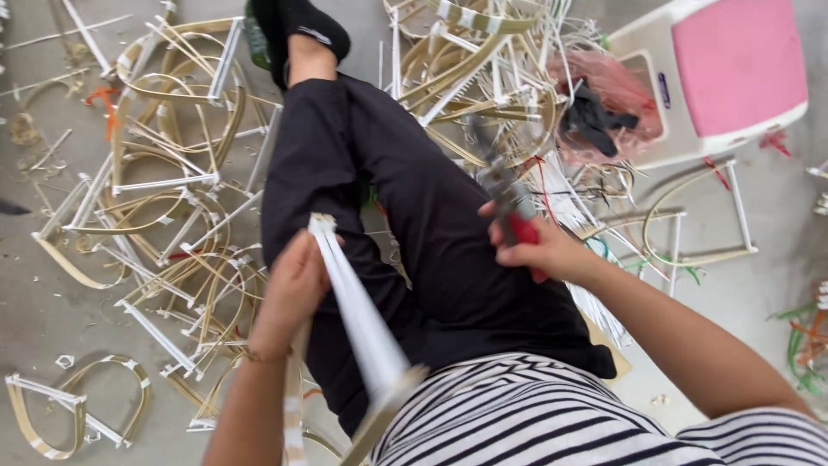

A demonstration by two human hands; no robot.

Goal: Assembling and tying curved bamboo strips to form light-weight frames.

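Note:
My left hand [291, 293] grips a long white-wrapped strip [358, 311] that runs from near my chest out over my lap. My right hand [543, 250] holds red-handled pliers [504, 194], their grey jaws pointing up and away, to the right of my black-trousered legs [405, 216]. The two hands are apart, about a forearm's width. The strip's near end meets a tan bent piece by my striped shirt [535, 414].
Piles of bent bamboo frames with white-wrapped bars lie on the grey floor at left [164, 198] and at top centre [483, 69]. A white and pink plastic stool [733, 78] stands top right beside a pink net bag [612, 103]. Loose green and orange ties [806, 336] lie at right.

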